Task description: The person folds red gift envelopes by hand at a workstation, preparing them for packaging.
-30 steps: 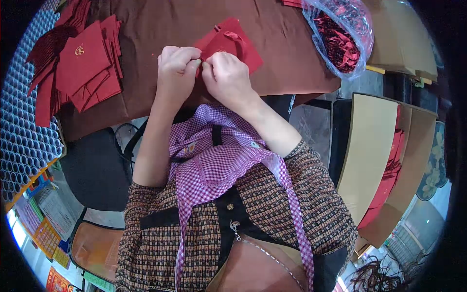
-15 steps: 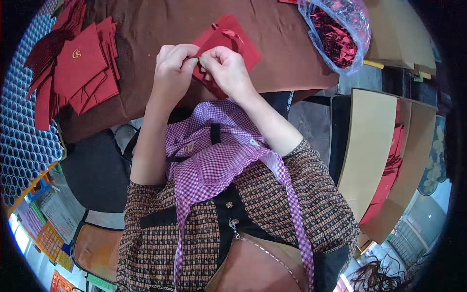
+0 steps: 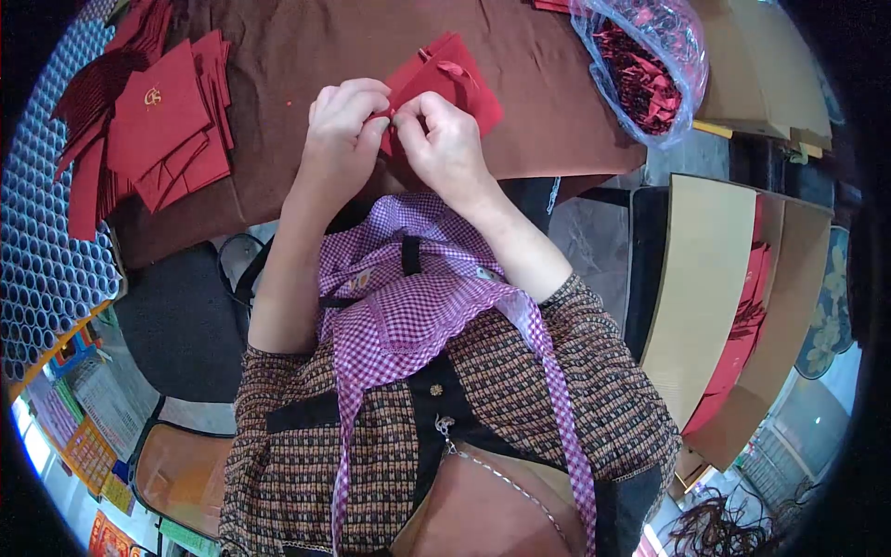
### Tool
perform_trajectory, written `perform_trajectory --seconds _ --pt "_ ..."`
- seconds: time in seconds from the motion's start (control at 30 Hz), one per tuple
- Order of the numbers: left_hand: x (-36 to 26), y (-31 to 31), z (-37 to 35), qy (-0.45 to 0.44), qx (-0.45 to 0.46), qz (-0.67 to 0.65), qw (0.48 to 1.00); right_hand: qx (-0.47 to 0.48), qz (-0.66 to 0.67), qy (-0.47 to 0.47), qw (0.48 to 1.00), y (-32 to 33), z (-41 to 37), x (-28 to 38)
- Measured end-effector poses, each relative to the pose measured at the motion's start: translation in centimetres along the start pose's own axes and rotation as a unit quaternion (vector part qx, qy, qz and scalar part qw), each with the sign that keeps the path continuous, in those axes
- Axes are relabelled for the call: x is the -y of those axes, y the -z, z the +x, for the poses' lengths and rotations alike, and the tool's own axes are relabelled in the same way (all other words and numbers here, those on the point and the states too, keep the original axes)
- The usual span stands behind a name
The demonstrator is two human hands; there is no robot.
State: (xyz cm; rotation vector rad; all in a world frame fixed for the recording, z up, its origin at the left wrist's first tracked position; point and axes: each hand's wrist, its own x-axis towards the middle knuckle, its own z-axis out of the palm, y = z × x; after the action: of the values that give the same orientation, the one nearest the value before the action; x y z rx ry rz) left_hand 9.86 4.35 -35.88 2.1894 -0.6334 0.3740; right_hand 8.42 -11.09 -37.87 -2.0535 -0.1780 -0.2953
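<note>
A red folded piece [image 3: 473,88] with a red ribbon loop on it lies at the near part of the brown cloth. At its left edge, my left hand [image 3: 345,125] has its fingers pinched on the red piece. Close beside it, my right hand [image 3: 441,144] pinches at the same edge with thumb and forefinger. The two sets of fingertips nearly meet, and what exactly lies between them is too small to make out.
Red folded pieces [image 3: 160,116], one with a gold mark, are piled on the brown cloth [image 3: 288,46] at the left. A clear plastic bag [image 3: 682,56] of red ribbon pieces lies at the right. A cardboard box [image 3: 705,278] holding red pieces stands beyond the table's right side.
Both hands have shifted slightly to the right and down with the red piece. My left fingers look a little more raised and curled.
</note>
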Motion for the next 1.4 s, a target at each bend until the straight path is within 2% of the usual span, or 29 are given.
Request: perform_trajectory --seconds 0.07,0.13,0.2,0.27,0.37,0.4,0.47,0.53,0.6,0.77,0.83,1.4 --pt "0.0 0.2 -0.1 0.006 0.02 -0.011 1.0 -0.002 -0.003 -0.013 1.0 0.2 0.1 -0.2" --pt "0.5 0.4 -0.3 -0.008 0.028 -0.08 0.996 0.002 0.005 -0.025 1.0 0.7 0.0 0.0" --pt "1.3 1.0 -0.2 -0.002 0.046 -0.121 0.992 0.023 -0.027 0.006 0.999 1.2 0.1 0.2" --pt "1.4 1.3 0.0 0.005 0.062 -0.16 0.985 0.046 -0.04 -0.016 0.998 2.0 0.4 1.0" --pt "1.0 1.3 0.8 0.03 0.098 -0.159 0.982 0.099 -0.1 0.096 0.985 2.8 1.3 1.1" --pt "1.3 1.1 0.7 0.045 0.103 -0.155 0.981 0.098 -0.102 0.097 0.985 3.1 1.6 1.0" --pt "1.1 1.0 0.8 0.059 0.108 -0.152 0.981 0.162 -0.164 0.116 0.966 3.7 2.2 0.9" --pt "0.3 1.2 1.1 0.221 0.159 -0.203 0.941 0.166 -0.153 0.127 0.966 4.1 2.8 0.8" --pt "0.8 0.6 0.9 0.212 0.15 -0.225 0.939 0.21 -0.151 0.115 0.959 4.4 3.4 1.2" --pt "1.1 -0.4 0.6 0.212 0.13 -0.248 0.936 0.222 -0.155 0.124 0.955 4.8 4.0 1.1" --pt "1.7 -1.3 0.2 0.192 0.078 -0.265 0.942 0.223 -0.156 0.123 0.954 4.8 4.1 1.1" --pt "1.7 -1.5 0.2 0.202 0.072 -0.289 0.933 0.228 -0.14 0.132 0.955 4.7 4.0 1.9"
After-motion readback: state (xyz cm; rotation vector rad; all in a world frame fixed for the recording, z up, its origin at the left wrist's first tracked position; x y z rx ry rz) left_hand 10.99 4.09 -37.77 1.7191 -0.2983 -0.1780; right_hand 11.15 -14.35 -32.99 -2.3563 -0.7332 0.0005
